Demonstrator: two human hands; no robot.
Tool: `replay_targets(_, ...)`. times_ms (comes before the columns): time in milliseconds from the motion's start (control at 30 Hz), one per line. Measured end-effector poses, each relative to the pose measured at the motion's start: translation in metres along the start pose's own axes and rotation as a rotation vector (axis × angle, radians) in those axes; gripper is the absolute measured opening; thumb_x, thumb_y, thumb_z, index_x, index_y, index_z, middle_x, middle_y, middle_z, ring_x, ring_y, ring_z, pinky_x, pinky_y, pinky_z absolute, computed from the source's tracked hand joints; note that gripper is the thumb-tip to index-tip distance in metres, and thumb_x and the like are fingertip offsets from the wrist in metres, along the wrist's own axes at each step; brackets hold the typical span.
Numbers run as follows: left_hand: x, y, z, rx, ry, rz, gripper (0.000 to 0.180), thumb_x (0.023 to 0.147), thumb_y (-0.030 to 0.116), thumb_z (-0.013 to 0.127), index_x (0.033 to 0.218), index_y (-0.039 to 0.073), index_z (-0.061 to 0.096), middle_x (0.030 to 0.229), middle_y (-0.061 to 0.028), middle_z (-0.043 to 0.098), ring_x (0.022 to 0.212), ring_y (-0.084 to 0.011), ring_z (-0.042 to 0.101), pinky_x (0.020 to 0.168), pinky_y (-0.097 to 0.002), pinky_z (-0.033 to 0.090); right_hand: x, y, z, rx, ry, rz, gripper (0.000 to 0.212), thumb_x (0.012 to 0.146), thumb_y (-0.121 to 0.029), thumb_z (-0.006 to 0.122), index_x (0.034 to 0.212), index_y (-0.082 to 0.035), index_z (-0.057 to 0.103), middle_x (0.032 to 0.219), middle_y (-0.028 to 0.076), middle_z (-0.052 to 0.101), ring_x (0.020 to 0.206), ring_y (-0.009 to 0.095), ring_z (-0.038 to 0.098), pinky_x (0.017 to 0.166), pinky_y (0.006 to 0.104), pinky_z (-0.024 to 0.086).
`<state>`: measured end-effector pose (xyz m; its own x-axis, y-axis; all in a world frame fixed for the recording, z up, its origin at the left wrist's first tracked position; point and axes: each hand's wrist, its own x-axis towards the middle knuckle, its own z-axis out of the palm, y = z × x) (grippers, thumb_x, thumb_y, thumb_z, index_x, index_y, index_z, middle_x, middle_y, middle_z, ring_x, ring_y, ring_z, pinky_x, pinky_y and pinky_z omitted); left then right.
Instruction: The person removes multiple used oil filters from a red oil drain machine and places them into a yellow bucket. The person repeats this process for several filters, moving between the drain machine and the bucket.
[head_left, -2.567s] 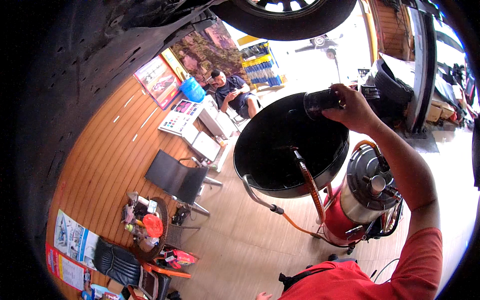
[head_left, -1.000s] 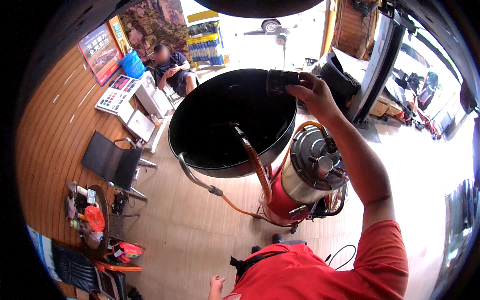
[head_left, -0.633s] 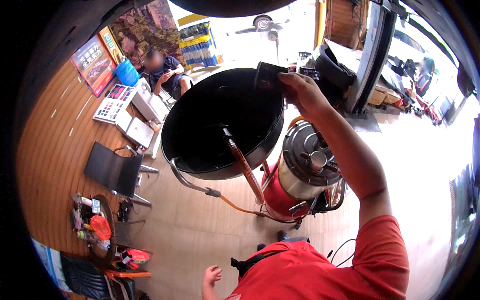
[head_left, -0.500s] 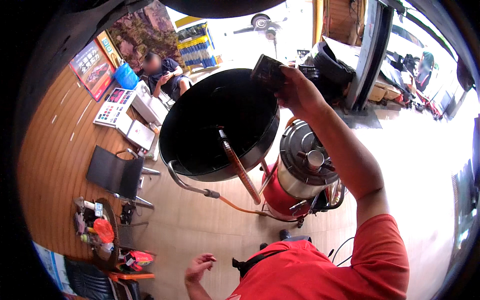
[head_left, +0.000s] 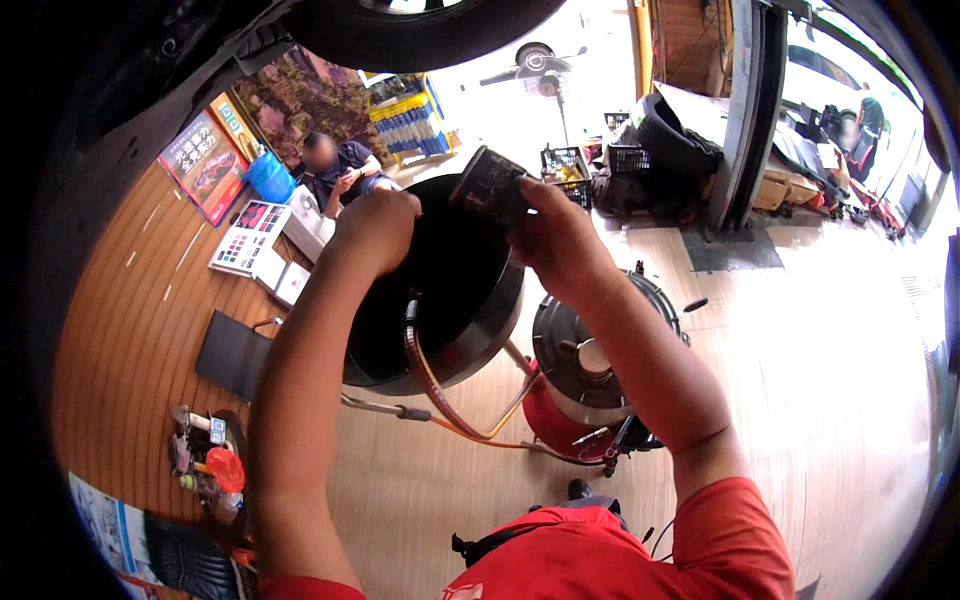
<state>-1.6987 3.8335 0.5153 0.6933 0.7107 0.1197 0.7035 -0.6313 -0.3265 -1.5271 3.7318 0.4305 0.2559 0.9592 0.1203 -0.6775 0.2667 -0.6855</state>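
My right hand grips a black, can-shaped oil filter, tilted over the right rim of a round black drain pan. Over the pan's far left side is my left hand, raised and closed; its back is toward me, and whatever its fingers may hold is hidden. A clear reddish-brown hose rises from the pan's middle and curves down toward a wheeled red-bottomed tank, which stands to the right, partly behind my right forearm.
A tyre hangs overhead at the top. Behind the pan sits a person. At left are a black chair and a cluttered round table. A metal post and black crates stand at far right.
My left hand has risen from low beside my body to above the pan. The oil filter in my right hand has moved left and lower. The pan and tank now sit lower in view.
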Motion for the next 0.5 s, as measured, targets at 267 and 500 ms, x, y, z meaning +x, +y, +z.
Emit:
replay_targets(267, 0.129, -0.004, 0.097, 0.063, -0.413, -0.155, 0.042, 0.082, 0.008, 0.057, 0.123, 0.015, 0.058, 0.128, -0.0117, 0.056, 0.118, -0.0282, 0.054, 0.093, -0.0462, 0.047, 0.001, -0.002, -0.035, -0.063, -0.031, 0.009, 0.03, 0.085, -0.034, 0.061, 0.095, -0.005, 0.06, 0.077, 0.002, 0.057, 0.063, 0.01, 0.048, 0.055, 0.0234, 0.037)
replay_targets(500, 0.145, -0.023, 0.147, 0.045, -0.388, -0.184, 0.039, 0.088, 0.013, 0.051, 0.126, 0.016, 0.053, 0.129, -0.0116, 0.055, 0.118, -0.029, 0.054, 0.091, -0.0477, 0.047, 0.001, 0.005, -0.036, -0.088, -0.027, 0.015, 0.038, 0.083, -0.037, 0.062, 0.098, -0.002, 0.06, 0.076, 0.001, 0.055, 0.064, 0.009, 0.046, 0.058, 0.0226, 0.035)
